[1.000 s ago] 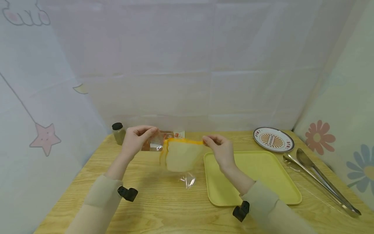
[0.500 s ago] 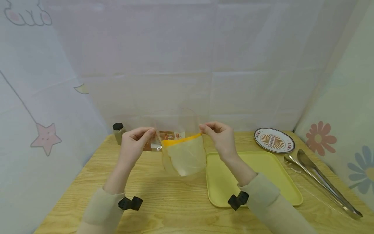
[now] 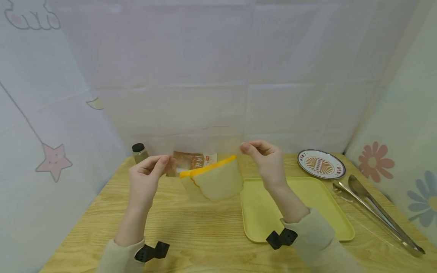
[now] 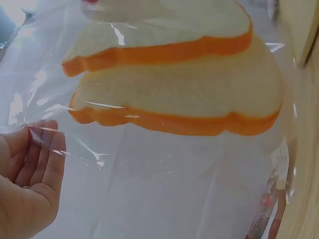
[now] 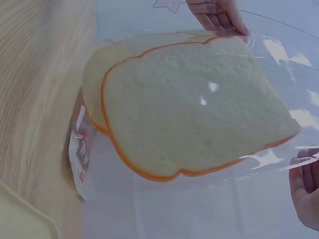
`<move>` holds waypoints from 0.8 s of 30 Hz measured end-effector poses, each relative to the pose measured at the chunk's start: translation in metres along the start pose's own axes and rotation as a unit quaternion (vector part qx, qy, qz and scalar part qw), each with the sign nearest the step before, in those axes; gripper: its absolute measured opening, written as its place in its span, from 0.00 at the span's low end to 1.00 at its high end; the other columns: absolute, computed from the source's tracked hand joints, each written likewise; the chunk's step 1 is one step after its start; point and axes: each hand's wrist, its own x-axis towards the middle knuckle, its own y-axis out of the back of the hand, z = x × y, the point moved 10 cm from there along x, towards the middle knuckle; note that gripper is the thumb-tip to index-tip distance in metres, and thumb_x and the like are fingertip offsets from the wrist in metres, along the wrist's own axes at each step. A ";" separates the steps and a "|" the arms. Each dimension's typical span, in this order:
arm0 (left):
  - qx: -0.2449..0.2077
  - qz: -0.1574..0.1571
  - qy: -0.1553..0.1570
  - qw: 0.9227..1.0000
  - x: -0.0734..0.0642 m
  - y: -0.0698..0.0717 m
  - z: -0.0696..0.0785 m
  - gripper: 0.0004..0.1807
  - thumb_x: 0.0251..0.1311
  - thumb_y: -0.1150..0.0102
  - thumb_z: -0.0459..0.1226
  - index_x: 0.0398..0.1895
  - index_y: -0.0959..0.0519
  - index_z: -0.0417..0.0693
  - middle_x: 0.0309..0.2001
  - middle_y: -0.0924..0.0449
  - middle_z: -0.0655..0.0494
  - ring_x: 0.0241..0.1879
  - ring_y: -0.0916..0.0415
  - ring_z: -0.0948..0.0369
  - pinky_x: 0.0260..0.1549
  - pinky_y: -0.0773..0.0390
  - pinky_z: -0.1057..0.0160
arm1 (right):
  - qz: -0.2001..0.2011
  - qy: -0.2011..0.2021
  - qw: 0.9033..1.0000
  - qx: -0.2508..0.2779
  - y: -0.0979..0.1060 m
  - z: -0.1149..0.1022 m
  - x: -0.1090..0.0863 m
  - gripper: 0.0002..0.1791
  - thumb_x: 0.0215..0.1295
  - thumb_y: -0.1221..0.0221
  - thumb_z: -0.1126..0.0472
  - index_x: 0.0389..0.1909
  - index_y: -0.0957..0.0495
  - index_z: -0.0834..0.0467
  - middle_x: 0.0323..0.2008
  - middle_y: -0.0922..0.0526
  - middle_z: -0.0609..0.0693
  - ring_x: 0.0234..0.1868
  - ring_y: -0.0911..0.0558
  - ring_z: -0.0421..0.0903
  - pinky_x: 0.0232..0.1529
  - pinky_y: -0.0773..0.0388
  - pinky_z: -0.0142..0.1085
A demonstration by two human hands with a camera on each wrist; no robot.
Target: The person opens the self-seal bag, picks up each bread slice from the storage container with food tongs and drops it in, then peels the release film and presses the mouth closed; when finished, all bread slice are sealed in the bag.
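Observation:
Two slices of bread [image 3: 220,182], pale with orange crust edges, lie inside a clear plastic bag [image 5: 266,158]. The bag hangs above the table between the two hands. My left hand [image 3: 145,182] pinches the bag's film at its upper left, thumb against fingers. On the other side, my right hand [image 3: 268,167] pinches the film at the upper right. In the right wrist view the slices overlap, and the front slice [image 5: 194,104] faces the camera. The left wrist view shows their crusts [image 4: 174,124] through shiny film.
A yellow tray [image 3: 300,208] lies right of the bag, with a patterned plate [image 3: 321,163] behind it. Metal tongs [image 3: 379,212] rest at the far right. At the back stand a brown-and-white packet [image 3: 196,161] and a black-lidded jar [image 3: 139,153].
My hands have spread farther apart, the left moving left and slightly down, the right up and to the right. The bread in the bag has tilted, its right side higher.

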 end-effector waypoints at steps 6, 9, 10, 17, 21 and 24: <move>-0.070 -0.009 0.004 0.998 -0.006 0.002 -0.004 0.08 0.62 0.44 0.29 0.36 0.18 0.31 0.31 0.13 0.58 0.32 0.15 0.62 0.40 0.16 0.64 | -0.017 -0.004 1.000 -0.006 -0.006 0.004 -0.010 0.02 0.59 0.37 0.65 0.28 0.17 0.56 0.27 0.14 0.40 0.34 0.15 0.43 0.50 0.19 0.35; -0.081 -0.031 0.018 0.996 -0.010 0.001 -0.009 0.08 0.62 0.45 0.28 0.36 0.17 0.33 0.31 0.13 0.57 0.32 0.15 0.62 0.40 0.16 0.64 | -0.018 -0.009 1.000 -0.011 -0.007 0.011 -0.016 0.04 0.60 0.38 0.66 0.31 0.18 0.65 0.27 0.14 0.39 0.34 0.15 0.42 0.49 0.18 0.34; -0.084 -0.039 0.021 0.995 -0.011 -0.001 -0.010 0.08 0.63 0.46 0.28 0.37 0.17 0.33 0.31 0.13 0.57 0.32 0.15 0.62 0.40 0.16 0.64 | -0.023 -0.010 1.000 -0.014 -0.008 0.012 -0.018 0.06 0.60 0.38 0.66 0.32 0.19 0.67 0.27 0.14 0.39 0.34 0.15 0.41 0.48 0.18 0.34; -0.054 -0.058 0.007 0.997 -0.012 0.002 -0.005 0.09 0.62 0.45 0.28 0.38 0.19 0.27 0.31 0.13 0.58 0.32 0.15 0.62 0.39 0.16 0.64 | -0.009 0.015 1.000 0.024 -0.002 0.011 -0.024 0.05 0.62 0.40 0.66 0.32 0.20 0.66 0.29 0.14 0.42 0.34 0.14 0.43 0.46 0.17 0.37; -0.011 -0.086 0.017 0.996 -0.011 0.003 -0.005 0.10 0.62 0.44 0.31 0.38 0.19 0.29 0.31 0.14 0.61 0.33 0.15 0.63 0.39 0.16 0.65 | -0.004 0.017 0.998 0.061 0.001 0.014 -0.024 0.04 0.63 0.42 0.67 0.30 0.20 0.58 0.29 0.13 0.44 0.32 0.13 0.42 0.41 0.16 0.38; 0.001 -0.100 0.033 0.994 -0.011 0.004 -0.008 0.09 0.63 0.43 0.32 0.38 0.18 0.34 0.31 0.14 0.61 0.33 0.15 0.63 0.39 0.16 0.64 | 0.004 0.008 0.998 0.066 0.003 0.020 -0.024 0.05 0.62 0.41 0.67 0.30 0.19 0.56 0.27 0.13 0.44 0.31 0.13 0.42 0.39 0.15 0.38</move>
